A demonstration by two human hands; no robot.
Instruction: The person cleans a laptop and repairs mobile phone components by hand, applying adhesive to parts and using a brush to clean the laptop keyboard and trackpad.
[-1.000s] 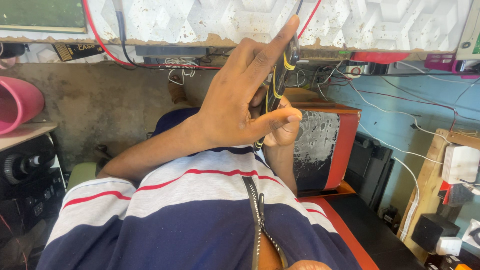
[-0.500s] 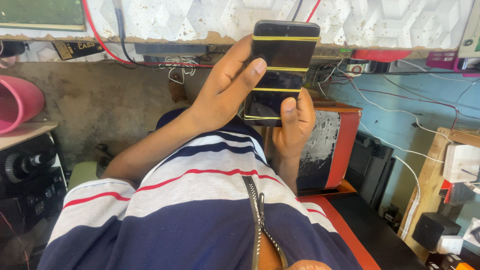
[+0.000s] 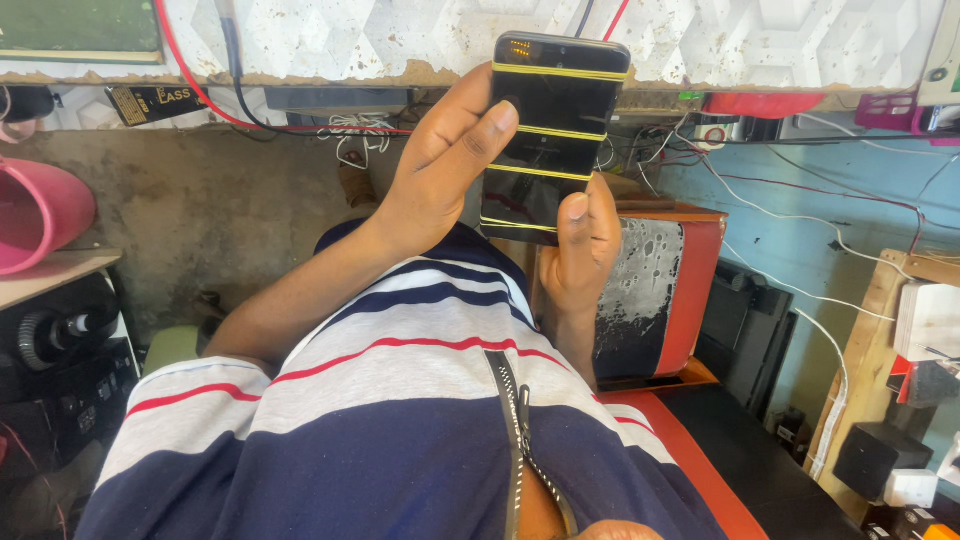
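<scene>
phone held up, pink tub left

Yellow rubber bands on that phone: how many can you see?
4. On the black phone held in the left hand and right hand: one near the top, one mid-screen, one lower, one near the bottom. Fingers may hide more.

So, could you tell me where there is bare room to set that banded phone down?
Free: the black-topped, red-edged surface beside the striped shirt, and the wooden shelf edge under the pink bucket. Crowded: the wire-strewn ledge behind the black phone.
</scene>
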